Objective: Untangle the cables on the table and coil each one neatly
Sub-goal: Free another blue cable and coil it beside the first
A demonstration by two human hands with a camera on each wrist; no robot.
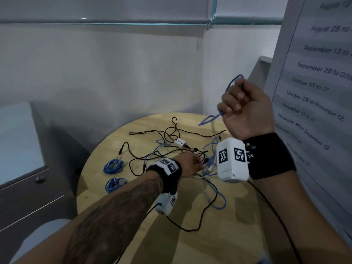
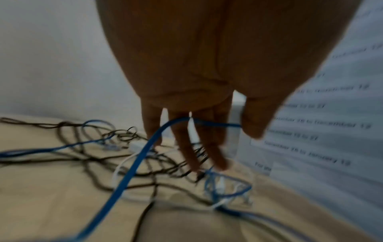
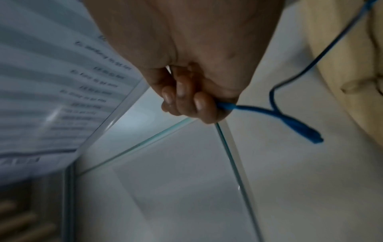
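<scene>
Lifting one blue cable (image 1: 229, 86) clear, the right hand (image 1: 245, 109) has its fingers curled tight around it; below, the left hand (image 1: 190, 163) reaches straight-fingered into the tangle (image 1: 181, 149), cable crossing them. Next, I'd guess: freeing its snagged length.

Tangled cables (image 1: 182, 149) sprawl across the middle of a round table (image 1: 238, 235).
Two coiled cables (image 1: 113, 174) lie to their left; a printed notice (image 1: 314, 82) stands at right, a wall (image 1: 114, 69) behind.
</scene>
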